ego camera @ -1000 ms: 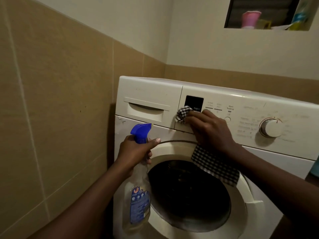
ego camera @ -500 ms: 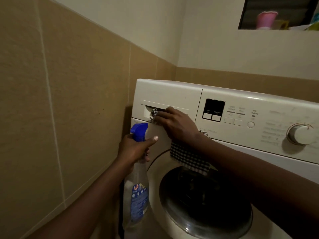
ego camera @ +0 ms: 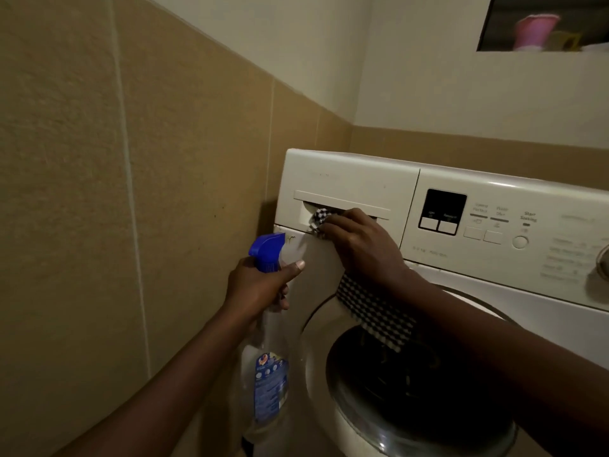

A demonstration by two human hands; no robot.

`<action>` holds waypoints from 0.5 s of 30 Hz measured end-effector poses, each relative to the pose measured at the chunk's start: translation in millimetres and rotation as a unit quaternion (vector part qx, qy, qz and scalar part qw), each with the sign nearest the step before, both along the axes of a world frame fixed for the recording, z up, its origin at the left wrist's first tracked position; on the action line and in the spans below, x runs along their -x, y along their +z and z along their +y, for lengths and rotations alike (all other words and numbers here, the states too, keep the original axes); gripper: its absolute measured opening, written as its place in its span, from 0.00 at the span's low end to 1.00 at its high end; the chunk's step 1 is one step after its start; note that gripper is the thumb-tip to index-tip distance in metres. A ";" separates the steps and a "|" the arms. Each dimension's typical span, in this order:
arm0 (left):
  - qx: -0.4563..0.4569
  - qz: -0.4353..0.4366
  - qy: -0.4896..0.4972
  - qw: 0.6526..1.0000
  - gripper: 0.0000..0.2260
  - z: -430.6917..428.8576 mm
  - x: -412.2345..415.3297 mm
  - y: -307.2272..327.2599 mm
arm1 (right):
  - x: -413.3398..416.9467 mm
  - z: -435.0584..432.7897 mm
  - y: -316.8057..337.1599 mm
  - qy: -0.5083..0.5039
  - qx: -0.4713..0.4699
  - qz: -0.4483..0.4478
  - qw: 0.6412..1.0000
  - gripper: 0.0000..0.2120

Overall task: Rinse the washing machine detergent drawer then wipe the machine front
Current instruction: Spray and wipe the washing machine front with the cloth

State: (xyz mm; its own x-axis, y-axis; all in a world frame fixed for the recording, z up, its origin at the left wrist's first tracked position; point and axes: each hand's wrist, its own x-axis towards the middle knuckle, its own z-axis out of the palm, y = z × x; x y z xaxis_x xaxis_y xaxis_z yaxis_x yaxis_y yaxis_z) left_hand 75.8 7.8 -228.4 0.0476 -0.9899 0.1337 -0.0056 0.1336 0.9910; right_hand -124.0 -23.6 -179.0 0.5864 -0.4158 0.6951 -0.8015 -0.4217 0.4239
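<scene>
Checked cloth (ego camera: 372, 311) sits bunched in my right hand (ego camera: 359, 245) in the 1 head view, fingers curled round it and pressing it into the handle recess of the detergent drawer (ego camera: 346, 183), which sits closed at the top-left of the washing machine (ego camera: 494, 291). My left hand (ego camera: 260, 288) is clenched round the neck of a blue-capped spray bottle (ego camera: 267, 384), just left of the door (ego camera: 412, 407). I judge the rinse probably done, though I cannot confirm it, with wiping under way and the control panel (ego camera: 494, 192), door and lower front left.

Two bare forearms, bare wrists; left hand (ego camera: 260, 285) thumbnail short, rounded; right hand (ego camera: 362, 245) bare.
</scene>
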 end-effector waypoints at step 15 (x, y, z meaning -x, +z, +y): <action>0.062 -0.030 0.009 0.998 0.19 -23.5 -12.8 57.8 | -46.3 -7.0 -11.9 0.036 -0.012 -0.079 0.996 0.18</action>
